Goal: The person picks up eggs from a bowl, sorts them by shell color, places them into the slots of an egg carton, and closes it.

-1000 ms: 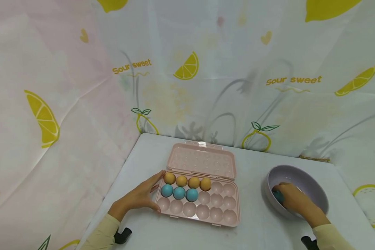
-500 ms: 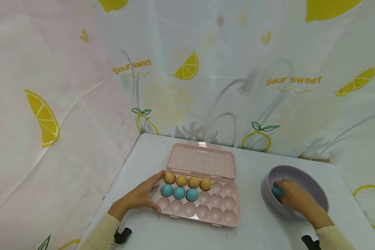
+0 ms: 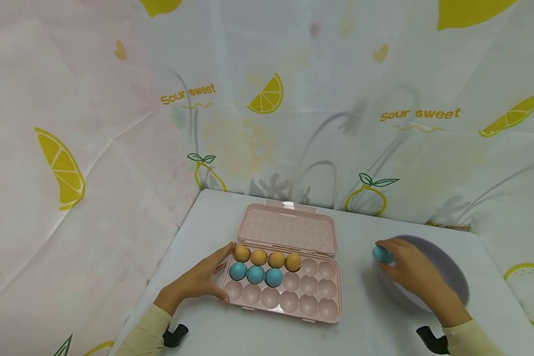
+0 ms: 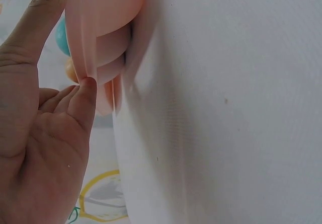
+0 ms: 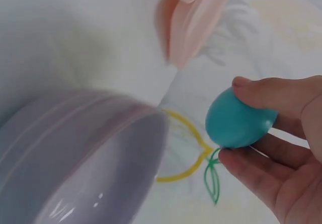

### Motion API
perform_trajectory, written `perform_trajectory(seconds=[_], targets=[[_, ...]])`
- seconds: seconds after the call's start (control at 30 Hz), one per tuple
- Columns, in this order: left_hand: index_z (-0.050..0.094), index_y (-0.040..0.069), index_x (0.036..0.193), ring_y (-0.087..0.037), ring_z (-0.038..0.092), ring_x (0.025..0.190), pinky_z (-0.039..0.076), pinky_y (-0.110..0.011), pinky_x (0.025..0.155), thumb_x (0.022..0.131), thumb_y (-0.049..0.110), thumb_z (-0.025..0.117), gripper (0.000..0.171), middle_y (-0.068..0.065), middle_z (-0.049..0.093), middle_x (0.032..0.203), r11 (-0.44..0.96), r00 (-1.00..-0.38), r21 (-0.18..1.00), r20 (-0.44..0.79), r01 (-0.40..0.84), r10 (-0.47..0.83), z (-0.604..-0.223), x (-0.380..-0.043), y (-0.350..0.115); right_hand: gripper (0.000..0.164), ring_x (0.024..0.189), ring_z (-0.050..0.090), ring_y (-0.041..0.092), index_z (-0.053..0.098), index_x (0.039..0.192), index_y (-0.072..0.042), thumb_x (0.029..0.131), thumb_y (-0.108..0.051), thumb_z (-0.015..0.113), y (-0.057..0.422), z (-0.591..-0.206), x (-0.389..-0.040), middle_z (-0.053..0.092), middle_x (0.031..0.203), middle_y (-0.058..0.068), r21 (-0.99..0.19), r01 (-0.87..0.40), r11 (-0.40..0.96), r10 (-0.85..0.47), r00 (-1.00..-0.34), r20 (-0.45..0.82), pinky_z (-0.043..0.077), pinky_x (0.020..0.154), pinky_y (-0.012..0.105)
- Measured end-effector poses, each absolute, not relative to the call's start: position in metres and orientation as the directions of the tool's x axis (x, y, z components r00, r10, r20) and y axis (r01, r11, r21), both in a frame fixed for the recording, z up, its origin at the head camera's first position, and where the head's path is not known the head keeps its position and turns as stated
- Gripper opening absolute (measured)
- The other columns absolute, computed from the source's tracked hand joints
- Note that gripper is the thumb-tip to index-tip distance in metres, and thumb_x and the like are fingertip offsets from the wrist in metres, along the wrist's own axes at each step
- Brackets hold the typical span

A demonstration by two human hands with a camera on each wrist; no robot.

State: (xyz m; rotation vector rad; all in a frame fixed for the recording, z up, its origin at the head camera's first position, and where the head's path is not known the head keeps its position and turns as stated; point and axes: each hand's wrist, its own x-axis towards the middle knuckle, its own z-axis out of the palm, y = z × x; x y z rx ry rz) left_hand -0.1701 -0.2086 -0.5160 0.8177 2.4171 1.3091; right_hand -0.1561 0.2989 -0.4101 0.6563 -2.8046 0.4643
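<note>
My left hand [image 3: 198, 282] holds the left end of a pink egg carton [image 3: 289, 300], thumb at the near corner and fingers at the far one. In the left wrist view, fingertips [image 4: 88, 83] rest at the carton's rim [image 4: 88, 27]. Four cups of the back row hold yellow eggs [image 3: 258, 257]; three teal eggs [image 3: 255, 275] sit in the middle row. My right hand [image 3: 411, 267] pinches another teal egg [image 5: 236, 121] between thumb and fingers, over the left rim of a lilac bowl [image 3: 447, 262]. The hand covers part of the bowl.
The carton's lid [image 3: 289, 228] lies folded back toward the wall. A white table [image 3: 356, 306] carries everything, with a lemon-print sheet [image 3: 302, 138] hanging behind and at the sides. The bowl's high wall [image 5: 75, 128] stands close to the right hand.
The right hand has lifted the teal egg from inside the bowl up and left to its rim. The left hand and the carton stay in place.
</note>
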Motion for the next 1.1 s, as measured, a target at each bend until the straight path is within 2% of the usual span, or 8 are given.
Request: perform_trajectory(seconds=[0.13, 0.23, 0.37, 0.53, 0.73, 0.93, 1.1], targets=[[0.011, 0.008, 0.157, -0.020, 0.016, 0.147, 0.036, -0.033, 0.111, 0.054, 0.038, 0.094, 0.135, -0.007, 0.015, 0.162, 0.441, -0.808, 0.828, 0.024, 0.346, 0.589, -0.515, -0.169, -0.208, 0.041, 0.090, 0.066, 0.032, 0.068, 0.109, 0.004, 0.072, -0.005, 0.083, 0.282, -0.407, -0.156, 0.070, 0.102, 0.014, -0.316, -0.475, 0.822, -0.382, -0.870, 0.313, 0.057, 0.078, 0.050], [0.011, 0.008, 0.157, -0.021, 0.016, 0.147, 0.035, -0.033, 0.111, 0.054, 0.037, 0.094, 0.135, -0.007, 0.015, 0.162, 0.446, -0.809, 0.826, 0.021, 0.345, 0.587, -0.514, -0.168, -0.208, 0.040, 0.083, 0.069, 0.026, 0.068, 0.108, 0.002, 0.071, -0.005, 0.084, 0.270, -0.410, -0.157, 0.070, 0.099, 0.010, -0.364, -0.490, 0.792, -0.369, -0.860, 0.353, 0.060, 0.072, 0.043], [0.011, 0.006, 0.157, -0.022, 0.016, 0.147, 0.035, -0.034, 0.111, 0.054, 0.036, 0.094, 0.135, -0.010, 0.015, 0.162, 0.445, -0.808, 0.825, 0.024, 0.348, 0.589, -0.515, -0.167, -0.208, 0.042, 0.079, 0.071, 0.022, 0.068, 0.106, 0.001, 0.068, -0.003, 0.086, 0.253, -0.420, -0.157, 0.071, 0.097, 0.007, -0.386, -0.560, 0.733, -0.376, -0.807, 0.456, 0.061, 0.067, 0.035], [0.012, 0.007, 0.157, -0.022, 0.016, 0.147, 0.036, -0.033, 0.111, 0.053, 0.037, 0.094, 0.136, -0.009, 0.015, 0.162, 0.442, -0.807, 0.825, 0.030, 0.353, 0.590, -0.515, -0.168, -0.209, 0.047, 0.081, 0.071, 0.017, 0.071, 0.107, -0.003, 0.065, -0.012, 0.090, 0.230, -0.431, -0.157, 0.073, 0.099, 0.005, -0.394, -0.588, 0.707, -0.350, -0.774, 0.528, 0.061, 0.065, 0.035], [0.012, 0.008, 0.157, -0.020, 0.016, 0.147, 0.036, -0.032, 0.111, 0.053, 0.036, 0.094, 0.135, -0.006, 0.015, 0.162, 0.440, -0.809, 0.829, 0.025, 0.345, 0.588, -0.516, -0.168, -0.208, 0.048, 0.087, 0.071, 0.016, 0.070, 0.110, -0.002, 0.067, -0.011, 0.089, 0.210, -0.444, -0.156, 0.073, 0.102, 0.003, -0.494, -0.617, 0.613, -0.351, -0.772, 0.530, 0.061, 0.074, 0.032], [0.012, 0.009, 0.157, -0.020, 0.016, 0.147, 0.036, -0.032, 0.111, 0.054, 0.040, 0.093, 0.135, -0.005, 0.015, 0.162, 0.456, -0.809, 0.818, 0.018, 0.349, 0.587, -0.515, -0.168, -0.208, 0.047, 0.091, 0.070, 0.017, 0.067, 0.112, 0.000, 0.070, -0.005, 0.087, 0.191, -0.456, -0.153, 0.071, 0.104, 0.003, -0.631, -0.607, 0.483, -0.366, -0.795, 0.484, 0.061, 0.077, 0.030], [0.012, 0.010, 0.157, -0.020, 0.016, 0.147, 0.036, -0.032, 0.111, 0.053, 0.036, 0.094, 0.135, -0.005, 0.015, 0.162, 0.450, -0.811, 0.824, 0.020, 0.345, 0.584, -0.514, -0.169, -0.208, 0.042, 0.094, 0.069, 0.021, 0.066, 0.110, -0.002, 0.073, -0.001, 0.084, 0.176, -0.464, -0.149, 0.068, 0.106, 0.003, -0.717, -0.579, 0.389, -0.364, -0.811, 0.458, 0.060, 0.078, 0.028]])
